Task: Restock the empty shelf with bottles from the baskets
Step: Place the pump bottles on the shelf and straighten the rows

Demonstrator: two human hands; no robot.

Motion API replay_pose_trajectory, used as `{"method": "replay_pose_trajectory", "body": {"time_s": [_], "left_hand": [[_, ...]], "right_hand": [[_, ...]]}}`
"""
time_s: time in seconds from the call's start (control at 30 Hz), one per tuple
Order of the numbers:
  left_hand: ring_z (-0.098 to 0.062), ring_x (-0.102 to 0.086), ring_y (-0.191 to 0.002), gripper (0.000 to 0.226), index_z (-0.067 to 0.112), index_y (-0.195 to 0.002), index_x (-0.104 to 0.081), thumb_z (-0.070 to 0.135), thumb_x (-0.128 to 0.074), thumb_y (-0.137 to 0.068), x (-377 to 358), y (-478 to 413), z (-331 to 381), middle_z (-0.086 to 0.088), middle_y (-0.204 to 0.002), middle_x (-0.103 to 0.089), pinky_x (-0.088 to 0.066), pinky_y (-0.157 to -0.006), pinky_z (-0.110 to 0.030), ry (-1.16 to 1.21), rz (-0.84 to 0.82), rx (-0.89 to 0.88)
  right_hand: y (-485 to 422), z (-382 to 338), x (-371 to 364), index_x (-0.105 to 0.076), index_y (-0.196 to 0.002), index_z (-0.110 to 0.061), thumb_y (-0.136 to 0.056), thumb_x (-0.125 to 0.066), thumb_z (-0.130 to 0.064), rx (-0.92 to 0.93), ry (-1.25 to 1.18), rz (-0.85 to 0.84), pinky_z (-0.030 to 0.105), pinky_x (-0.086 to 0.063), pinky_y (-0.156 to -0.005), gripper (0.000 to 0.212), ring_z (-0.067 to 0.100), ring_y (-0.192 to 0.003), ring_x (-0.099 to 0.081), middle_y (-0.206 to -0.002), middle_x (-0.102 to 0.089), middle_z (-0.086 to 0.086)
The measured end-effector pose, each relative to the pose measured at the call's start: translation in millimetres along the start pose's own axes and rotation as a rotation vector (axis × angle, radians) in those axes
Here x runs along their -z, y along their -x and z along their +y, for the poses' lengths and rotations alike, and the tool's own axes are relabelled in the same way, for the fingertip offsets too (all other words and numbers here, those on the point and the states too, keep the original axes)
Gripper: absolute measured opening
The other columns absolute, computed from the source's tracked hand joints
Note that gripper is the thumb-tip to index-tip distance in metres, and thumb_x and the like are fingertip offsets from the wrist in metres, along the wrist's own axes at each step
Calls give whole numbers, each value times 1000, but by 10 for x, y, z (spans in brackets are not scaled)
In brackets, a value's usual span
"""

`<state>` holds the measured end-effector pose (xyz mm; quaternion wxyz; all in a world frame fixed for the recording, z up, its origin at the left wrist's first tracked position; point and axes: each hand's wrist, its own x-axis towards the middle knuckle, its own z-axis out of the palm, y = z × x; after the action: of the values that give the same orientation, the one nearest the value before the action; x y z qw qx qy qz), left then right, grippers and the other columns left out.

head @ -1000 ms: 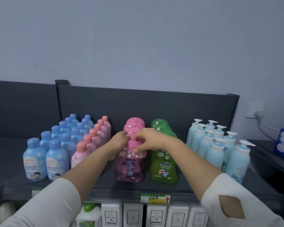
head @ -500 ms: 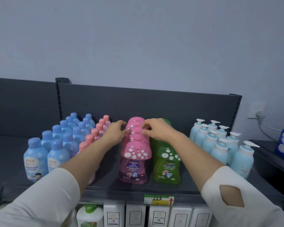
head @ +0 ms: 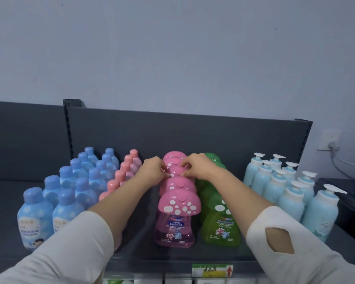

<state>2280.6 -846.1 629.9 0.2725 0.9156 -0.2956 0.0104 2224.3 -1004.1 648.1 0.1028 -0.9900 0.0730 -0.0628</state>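
A dark grey shelf carries rows of bottles. In the middle runs a row of pink mushroom-cap bottles, front to back. My left hand and my right hand reach over the front ones and pinch the pink cap of a bottle deeper in the row, one hand on each side. A row of green mushroom-cap bottles stands just to the right, partly hidden by my right forearm.
Blue round-cap bottles and pink-cap bottles fill the left. Pale blue pump bottles stand at the right. The shelf's back panel rises behind. A price tag sits on the front edge, with white boxes below.
Both hands have moved from the front pink bottle farther back along the pink row. The front pink cap, covered a second ago, is now uncovered.
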Motion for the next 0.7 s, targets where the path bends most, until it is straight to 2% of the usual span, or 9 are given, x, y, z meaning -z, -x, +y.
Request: {"method": "replay_pose_trajectory", "body": {"time_s": [0.1, 0.2, 0.3, 0.37, 0.4, 0.47, 0.57, 0.7], "left_hand": [[-20, -54, -72, 27, 4, -97, -69, 29, -58, -91, 42, -83, 2, -5, -77, -62, -41, -63, -27, -9, -22, 42], [-24, -51, -76, 25, 7, -89, -64, 30, -55, -92, 101, -257, -11, -7, -83, -59, -40, -69, -28, -35, -26, 53], [-25, -50, -79, 19, 11, -75, -55, 20, -53, -91, 102, -452, -2, -4, -77, -54, -38, -70, -28, -71, -52, 67], [-24, -51, -81, 13, 6, -89, -60, 17, -52, -91, 55, -570, -5, -5, -83, -54, -38, -70, -29, -94, -105, 81], [-24, -52, -82, 17, 4, -100, -60, 16, -51, -92, 23, -616, -9, -7, -89, -55, -39, -71, -29, -98, -130, 92], [-25, -55, -86, 23, 3, -109, -61, 16, -50, -93, -38, -687, -27, -9, -96, -57, -41, -73, -28, -98, -153, 109], [-25, -56, -84, 24, 5, -110, -65, 14, -52, -92, -93, -758, -48, -10, -96, -60, -43, -72, -28, -61, -124, 116], [-26, -58, -87, 24, 5, -108, -67, 17, -55, -91, -129, -778, -38, -15, -109, -65, -43, -71, -27, -22, -106, 91]], "right_hand": [[-24, 30, 44, -65, -121, -20, -84, -70, -30, 4, -40, -35, 30, -48, -91, 39, 18, -107, -60, -119, -65, 1], [-102, 63, 115, -65, -120, -19, -90, -62, -30, -20, -78, 23, 26, -46, -81, 32, 19, -107, -59, -119, -64, 2], [-278, 95, 113, -60, -127, -19, -92, -59, -26, -46, -33, 21, 28, -46, -73, 35, 22, -107, -58, -122, -60, 3], [-417, 108, 65, -57, -130, -18, -89, -63, -27, -50, 7, -34, 31, -47, -84, 43, 24, -114, -56, -125, -59, 4], [-480, 116, 32, -55, -132, -17, -88, -66, -28, -54, 19, -65, 32, -46, -92, 46, 25, -116, -55, -128, -58, 6], [-579, 139, -24, -54, -133, -15, -87, -67, -27, -59, 28, -97, 33, -44, -100, 50, 25, -120, -54, -133, -57, 7], [-659, 206, -39, -57, -131, -17, -82, -72, -29, -52, 27, -86, 35, -44, -101, 52, 24, -118, -54, -131, -58, 7], [-681, 293, -12, -59, -128, -18, -77, -77, -31, -53, 14, -96, 32, -46, -96, 56, 23, -112, -57, -125, -60, 6]]}}
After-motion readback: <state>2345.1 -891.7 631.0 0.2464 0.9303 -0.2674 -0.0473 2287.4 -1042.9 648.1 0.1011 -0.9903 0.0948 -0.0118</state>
